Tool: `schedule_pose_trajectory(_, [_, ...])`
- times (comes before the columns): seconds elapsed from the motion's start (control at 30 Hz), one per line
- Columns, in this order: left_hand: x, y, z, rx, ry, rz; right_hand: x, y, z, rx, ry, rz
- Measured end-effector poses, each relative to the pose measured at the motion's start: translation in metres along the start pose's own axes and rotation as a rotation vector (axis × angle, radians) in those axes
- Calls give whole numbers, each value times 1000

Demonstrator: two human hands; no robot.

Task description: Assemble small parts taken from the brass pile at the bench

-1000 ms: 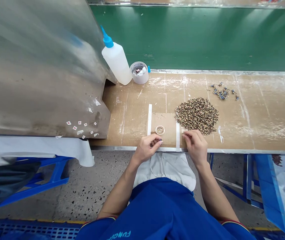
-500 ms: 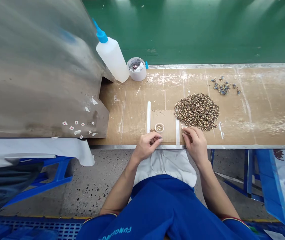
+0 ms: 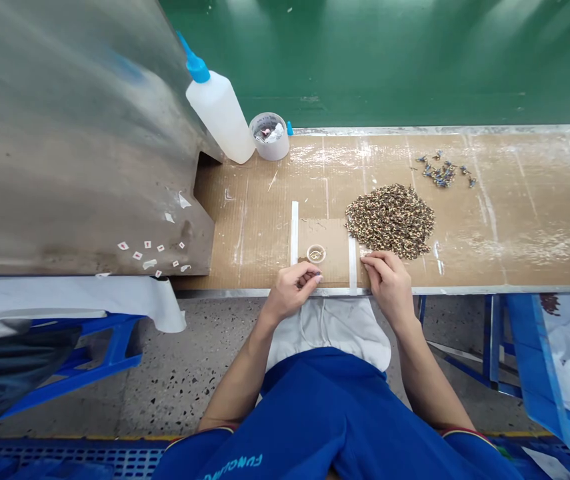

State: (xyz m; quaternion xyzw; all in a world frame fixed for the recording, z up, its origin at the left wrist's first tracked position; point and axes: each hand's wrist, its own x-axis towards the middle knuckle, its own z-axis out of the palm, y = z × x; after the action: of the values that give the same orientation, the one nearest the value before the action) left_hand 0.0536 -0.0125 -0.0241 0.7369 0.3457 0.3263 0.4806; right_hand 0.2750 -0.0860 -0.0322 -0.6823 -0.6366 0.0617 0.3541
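Head view: a worker's left hand [image 3: 295,287] pinches a small dark piece [image 3: 319,273] just nearside of a round dish [image 3: 323,257]; the right hand [image 3: 391,283], fingertips close together, its grip too small to tell, is nearer the heap of tiny parts [image 3: 391,221], jumbled without common axis, just beyond it on the worktop [image 3: 255,233].

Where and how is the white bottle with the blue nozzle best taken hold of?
Probably mid-body, from the person's side: the bottle is tall, its nozzle narrow, and a metal panel stands close on the left, a tub on the right.
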Motion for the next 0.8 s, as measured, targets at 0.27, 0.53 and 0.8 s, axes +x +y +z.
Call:
schedule_pose_trajectory(0.27, [0,0,0,9,1,7,-3,-4,-6,51,-12,55])
schedule_pose_trajectory(0.53, [0,0,0,3,9,32,1,-3,-4,-48,-11,140])
schedule_pose_trajectory(0.8, [0,1,0,10,7,27,4,-6,-1,-68,-49,93])
